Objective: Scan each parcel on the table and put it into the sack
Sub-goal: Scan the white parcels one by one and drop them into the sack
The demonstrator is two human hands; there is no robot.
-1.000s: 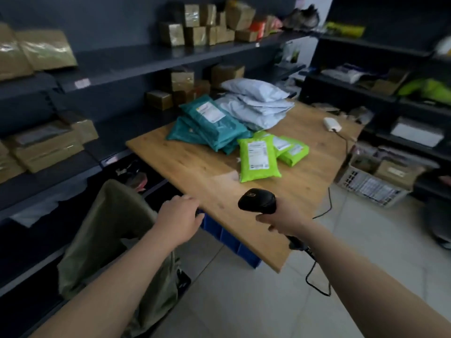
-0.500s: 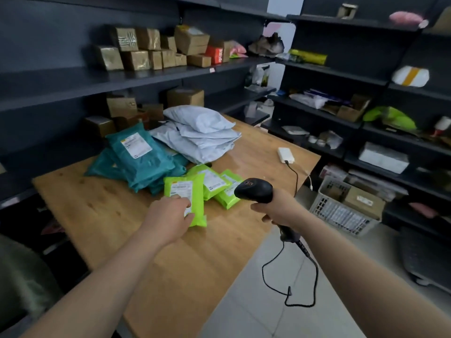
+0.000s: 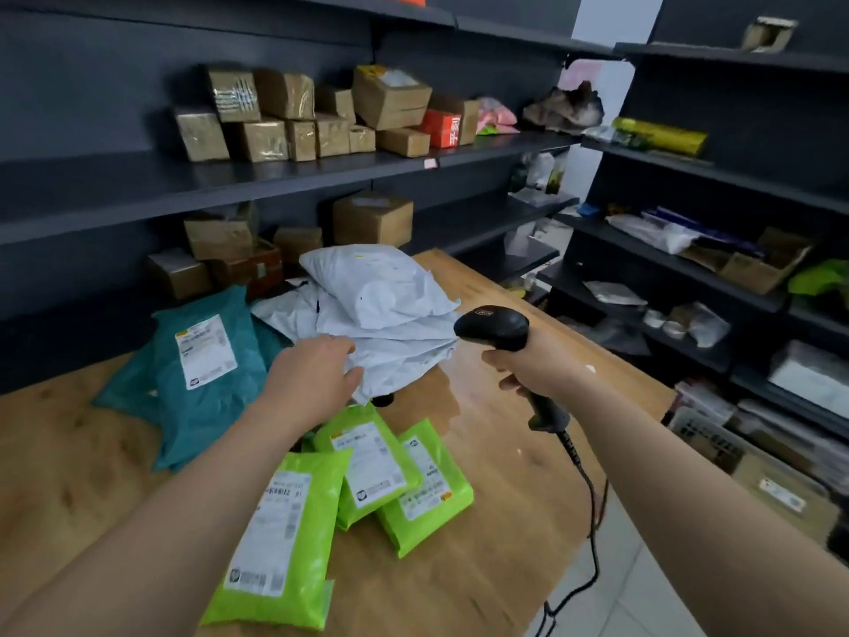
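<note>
- L hand (image 3: 317,374): centre of frame. Fingers on top and thumb at the edge pinch the near-left corner of the front grey parcel (image 3: 404,360). That corner is raised off the counter (image 3: 482,567).
- R hand (image 3: 537,365): centre-right, clenched round the grip of the black scanner (image 3: 494,326). Scanner head points left, just beside the right edge of the grey pile.
- Cable (image 3: 592,521): runs from the scanner grip down past the counter's right edge, lower right.
- Grey parcels (image 3: 381,287): stacked pile, centre of frame, on the far part of the counter.
- Teal parcels (image 3: 202,374): left-centre, overlapping; top one label-up.
- Green parcels (image 3: 280,540): 3 pcs, lower centre, label-up, overlapping. L forearm crosses above the nearest one.
- Shelves (image 3: 138,186): upper left, w/ cardboard boxes (image 3: 294,117) on two levels.
</note>
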